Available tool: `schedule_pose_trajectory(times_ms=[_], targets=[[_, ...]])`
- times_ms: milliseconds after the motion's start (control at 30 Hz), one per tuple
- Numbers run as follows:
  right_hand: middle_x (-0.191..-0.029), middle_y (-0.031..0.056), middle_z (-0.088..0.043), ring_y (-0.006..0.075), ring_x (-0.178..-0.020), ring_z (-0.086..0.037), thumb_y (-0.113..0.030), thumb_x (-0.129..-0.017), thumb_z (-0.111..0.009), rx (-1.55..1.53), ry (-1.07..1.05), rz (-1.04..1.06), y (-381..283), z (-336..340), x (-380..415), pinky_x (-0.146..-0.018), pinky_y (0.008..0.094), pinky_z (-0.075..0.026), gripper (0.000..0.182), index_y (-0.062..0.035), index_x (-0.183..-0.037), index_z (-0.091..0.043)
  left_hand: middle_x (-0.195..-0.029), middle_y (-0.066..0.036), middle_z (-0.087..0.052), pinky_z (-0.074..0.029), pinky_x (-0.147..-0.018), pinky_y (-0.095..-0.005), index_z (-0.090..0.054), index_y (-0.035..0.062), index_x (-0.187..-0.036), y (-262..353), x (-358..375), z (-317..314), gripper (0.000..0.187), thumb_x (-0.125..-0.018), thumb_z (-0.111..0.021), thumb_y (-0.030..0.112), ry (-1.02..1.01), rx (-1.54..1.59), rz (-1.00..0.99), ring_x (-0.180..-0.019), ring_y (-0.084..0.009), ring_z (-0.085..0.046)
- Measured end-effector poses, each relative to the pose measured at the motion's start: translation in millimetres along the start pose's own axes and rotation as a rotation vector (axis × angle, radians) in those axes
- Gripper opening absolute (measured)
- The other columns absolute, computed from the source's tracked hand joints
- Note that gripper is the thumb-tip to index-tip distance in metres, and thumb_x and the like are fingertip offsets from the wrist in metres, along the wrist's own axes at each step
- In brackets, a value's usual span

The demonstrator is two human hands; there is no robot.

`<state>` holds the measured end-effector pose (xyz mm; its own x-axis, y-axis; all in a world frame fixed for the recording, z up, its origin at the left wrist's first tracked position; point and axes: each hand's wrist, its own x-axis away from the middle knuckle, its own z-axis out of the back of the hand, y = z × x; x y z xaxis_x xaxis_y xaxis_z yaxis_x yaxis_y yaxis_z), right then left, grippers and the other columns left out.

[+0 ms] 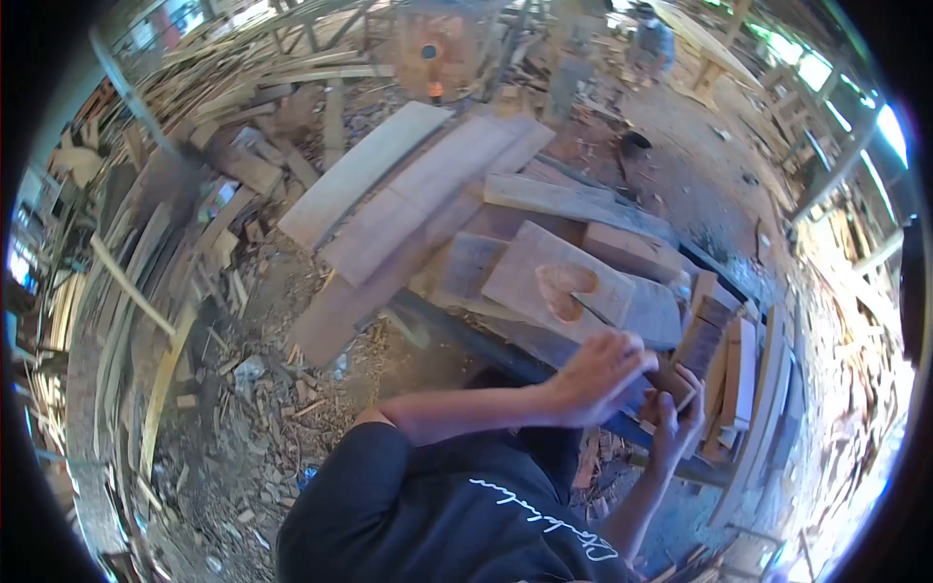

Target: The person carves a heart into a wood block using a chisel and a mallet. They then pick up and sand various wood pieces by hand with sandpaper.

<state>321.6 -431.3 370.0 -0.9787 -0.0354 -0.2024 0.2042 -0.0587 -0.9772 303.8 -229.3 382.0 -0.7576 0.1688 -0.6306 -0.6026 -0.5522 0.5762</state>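
Observation:
My right hand (673,428) grips a small brown wooden block (674,387), thumb and fingers on its sides. Close against the block is my left hand (598,379), its fingers bent together and slightly blurred; I cannot tell what they hold. Just beyond the hands lies a thick wooden board (515,277) with a heart-shaped hollow (564,290) carved into its face. A thin dark stick-like piece (595,312) slants from the hollow toward my left hand. To the right of the block rests a dark brown wood piece (705,335).
Long planks (428,194) lie ahead to the left, beside a pale plank (364,175). Narrow offcuts (741,374) stand at the right edge of the bench. Wood scraps and shavings (282,418) cover the ground. A person (651,44) is far off at the back.

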Motion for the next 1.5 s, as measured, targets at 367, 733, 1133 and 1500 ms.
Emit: schedule_pose_trajectory(times_ms=[367, 733, 1133, 1500], targets=[[-0.122, 0.0117, -0.055, 0.0208, -0.097, -0.061, -0.031, -0.066, -0.091, -0.136, 0.029, 0.010, -19, 15, 10, -0.077, 0.0327, -0.057, 0.114, -0.0097, -0.155, -0.023, -0.088, -0.010, -0.062, -0.049, -0.063, -0.0456, -0.057, 0.0092, -0.091, -25, -58, -24, 0.039, -0.063, -0.081, 0.022, -0.232, 0.061, -0.160, -0.075, -0.0348, -0.064], [-0.082, 0.0079, -0.053, 0.0139, -0.061, -0.054, -0.028, -0.076, -0.072, -0.455, 0.273, -0.101, -9, 31, 33, -0.052, 0.0256, -0.050, 0.082, 0.0023, -0.143, -0.035, -0.077, -0.010, -0.062, -0.049, -0.064, -0.0448, -0.058, 0.0112, -0.087, -33, -84, -37, 0.029, -0.065, -0.077, 0.014, -0.158, 0.040, -0.030, -0.074, -0.0338, -0.065], [-0.087, 0.0075, -0.051, 0.0138, -0.062, -0.052, -0.034, -0.081, -0.065, -0.409, 0.149, -0.121, -14, 6, 48, -0.055, 0.0247, -0.046, 0.068, 0.0002, -0.132, -0.036, -0.072, -0.015, -0.064, -0.048, -0.066, -0.0467, -0.061, 0.0085, -0.085, -39, -103, -28, 0.024, -0.067, -0.076, 0.015, -0.366, 0.137, 0.038, -0.075, -0.0387, -0.065], [-0.088, 0.0086, -0.057, 0.0165, -0.073, -0.060, -0.032, -0.077, -0.069, -0.296, 0.106, -0.182, 18, 8, 63, -0.064, 0.0301, -0.052, 0.065, -0.0008, -0.128, -0.044, -0.074, -0.014, -0.066, -0.049, -0.067, -0.0463, -0.065, 0.0107, -0.087, -32, -94, -36, 0.024, -0.067, -0.076, 0.018, -0.383, 0.121, 0.069, -0.077, -0.0377, -0.067]])
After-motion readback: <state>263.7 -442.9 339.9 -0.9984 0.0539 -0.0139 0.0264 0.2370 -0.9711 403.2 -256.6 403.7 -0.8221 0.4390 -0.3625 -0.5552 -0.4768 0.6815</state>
